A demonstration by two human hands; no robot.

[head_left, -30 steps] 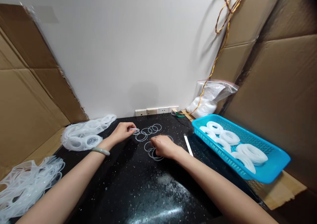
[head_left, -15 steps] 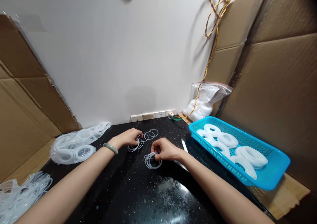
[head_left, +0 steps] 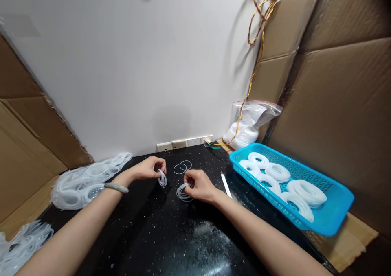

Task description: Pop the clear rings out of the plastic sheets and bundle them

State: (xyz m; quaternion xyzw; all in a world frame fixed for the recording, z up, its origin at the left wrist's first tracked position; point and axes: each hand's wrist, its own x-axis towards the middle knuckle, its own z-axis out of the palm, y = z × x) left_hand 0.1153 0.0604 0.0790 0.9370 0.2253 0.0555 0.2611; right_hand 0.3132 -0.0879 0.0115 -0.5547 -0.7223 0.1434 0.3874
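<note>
My left hand [head_left: 152, 168] pinches a small bunch of thin translucent rings [head_left: 163, 179], which hangs from the fingertips just over the black speckled tabletop [head_left: 146, 231]. To its right, my right hand [head_left: 198, 184] has thumb and fingers closed on another bunch of rings [head_left: 183, 192], low at the table surface. Two loose rings [head_left: 182, 167] lie overlapping on the black top, beyond and between the hands. A bangle [head_left: 116, 187] is round my left wrist.
A blue basket [head_left: 346, 202] with coiled white rings stands at the right. Behind it is a clear bag [head_left: 244, 131]. Piles of rings [head_left: 76, 186] lie at the left. A white tool [head_left: 226, 185] lies near the basket. Cardboard walls [head_left: 342, 117] flank both sides.
My left hand has lifted its bunch and moved left, away from the loose rings. My right hand's bunch has shifted slightly away from me. The view has shifted a little.
</note>
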